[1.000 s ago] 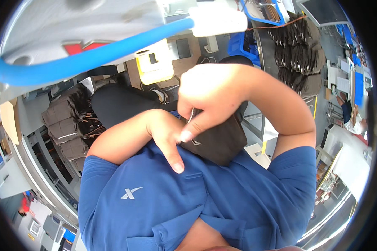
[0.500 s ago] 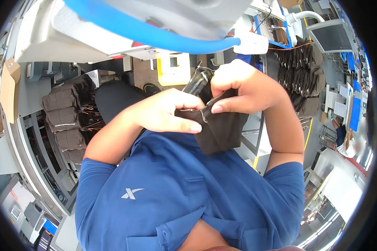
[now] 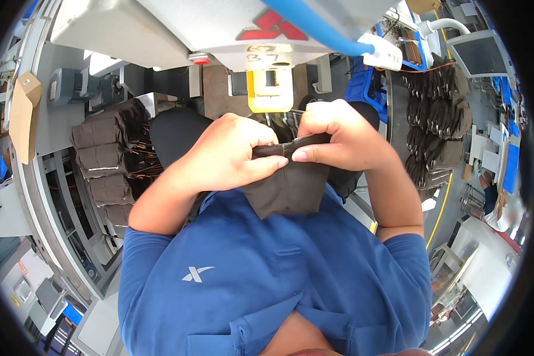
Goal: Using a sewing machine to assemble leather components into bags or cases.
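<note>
In front of my chest is a dark brown fabric piece (image 3: 286,187), its top edge folded and its lower part hanging toward my shirt. My left hand (image 3: 234,148) pinches the left end of that edge between thumb and fingers. On the right end, my right hand (image 3: 343,133) has a matching pinch, with both thumbs nearly meeting at the middle. What looks like zipper teeth shows along the edge near the right fingers. Behind the hands, some of the piece's striped, shiny inner side is visible, partly hidden by my fingers.
A pale machine head (image 3: 219,35) with a yellow frame-shaped part (image 3: 270,98) stands just beyond my hands; a blue hose (image 3: 320,26) crosses it. Brown fabric stacks lie left (image 3: 104,154) and right (image 3: 436,118). A blue crate (image 3: 368,89) and a monitor (image 3: 480,53) are at the right.
The fabric has turned from slanted to nearly level, with its edge drawn straighter between both hands. My hands have moved closer to the same height. The view has shifted, showing more of the machine.
</note>
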A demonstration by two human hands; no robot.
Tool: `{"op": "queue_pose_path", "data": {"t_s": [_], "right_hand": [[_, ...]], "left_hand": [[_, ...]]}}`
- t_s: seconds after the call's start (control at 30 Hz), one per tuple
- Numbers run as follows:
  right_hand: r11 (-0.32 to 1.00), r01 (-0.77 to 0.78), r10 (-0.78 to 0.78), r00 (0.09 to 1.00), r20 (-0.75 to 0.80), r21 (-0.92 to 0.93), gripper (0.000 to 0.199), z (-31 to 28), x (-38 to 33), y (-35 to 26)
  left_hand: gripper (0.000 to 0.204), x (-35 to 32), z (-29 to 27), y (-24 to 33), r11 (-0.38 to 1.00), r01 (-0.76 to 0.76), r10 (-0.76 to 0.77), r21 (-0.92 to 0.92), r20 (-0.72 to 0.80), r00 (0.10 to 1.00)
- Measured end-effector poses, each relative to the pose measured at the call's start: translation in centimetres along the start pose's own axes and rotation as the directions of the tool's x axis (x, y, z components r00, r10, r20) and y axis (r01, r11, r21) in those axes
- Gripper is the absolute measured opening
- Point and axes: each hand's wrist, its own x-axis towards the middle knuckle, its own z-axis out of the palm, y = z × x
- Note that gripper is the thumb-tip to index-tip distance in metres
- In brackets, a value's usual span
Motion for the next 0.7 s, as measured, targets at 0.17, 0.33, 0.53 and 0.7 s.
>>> {"op": "queue_pose_path", "data": {"t_s": [0.17,0.33,0.53,0.7], "right_hand": [[0.999,0.038,-0.036,0.997,-0.068,0.037,0.025,1.9,0.3,0.0],[0.997,-0.056,0.064,0.986,-0.152,0.058,0.024,3.4,0.9,1.5],[0.949,-0.180,0.244,0.938,-0.245,0.257,0.027,2.4,1.8,3.2],[0.894,-0.272,0.367,0.900,-0.234,0.355,0.020,2.0,2.2,5.1]], "left_hand": [[0.028,-0.4,-0.1,-0.8,0.999,0.012,-0.012,0.044,0.006,1.000],[0.032,-0.2,-1.8,-1.3,0.967,0.202,-0.209,0.156,0.034,0.977],[0.027,0.7,-1.6,-6.2,0.963,0.177,-0.204,-0.201,-0.120,0.972],[0.023,2.1,-0.8,-9.6,0.969,0.041,-0.098,-0.244,-0.226,0.969]]}}
